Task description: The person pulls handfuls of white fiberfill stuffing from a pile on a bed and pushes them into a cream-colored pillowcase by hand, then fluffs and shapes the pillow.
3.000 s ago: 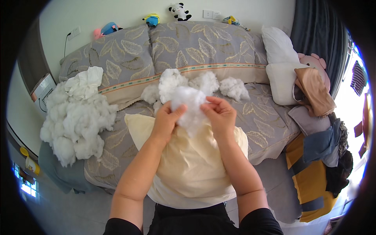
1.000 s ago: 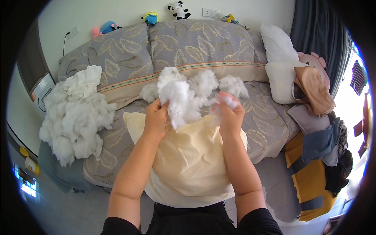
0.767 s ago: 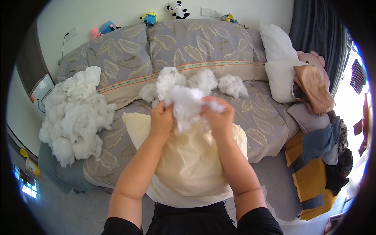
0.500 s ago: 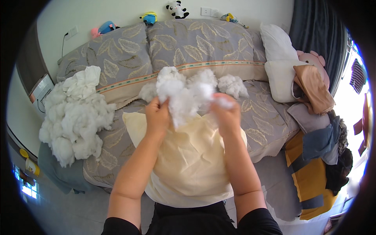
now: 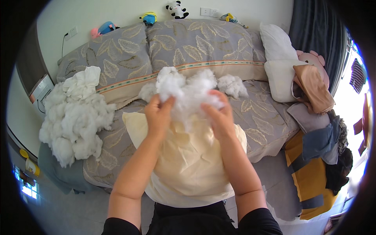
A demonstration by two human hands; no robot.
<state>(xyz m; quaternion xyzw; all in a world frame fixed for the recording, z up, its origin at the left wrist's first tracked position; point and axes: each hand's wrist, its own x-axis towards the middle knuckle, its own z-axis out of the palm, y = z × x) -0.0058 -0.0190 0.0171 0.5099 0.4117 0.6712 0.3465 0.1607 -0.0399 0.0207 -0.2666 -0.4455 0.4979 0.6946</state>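
Observation:
Between my two hands hangs a tuft of white fibre stuffing [image 5: 188, 103], partly smeared by motion. My left hand [image 5: 158, 115] pinches its left side between thumb and fingers. On the right side, my right hand [image 5: 220, 117] grips the same tuft, its fingertips blurred. Below them a cream fabric cover [image 5: 192, 156] lies across my lap and against the sofa edge, its top reaching up beneath the stuffing. Behind the held tuft, more clumps of stuffing [image 5: 233, 86] rest on the sofa seat.
A large heap of stuffing [image 5: 76, 121] with a white cloth [image 5: 83, 82] on top covers the left of the grey leaf-patterned sofa [image 5: 117, 156]. White cushions [image 5: 280, 78], a brown cloth [image 5: 313, 88] and piled clothes [image 5: 321, 141] fill the right. Plush toys [image 5: 177, 9] line the backrest.
My right hand has moved inward and slightly left, bringing its bit of stuffing back against the tuft at my left hand. The left hand stays nearly in place.

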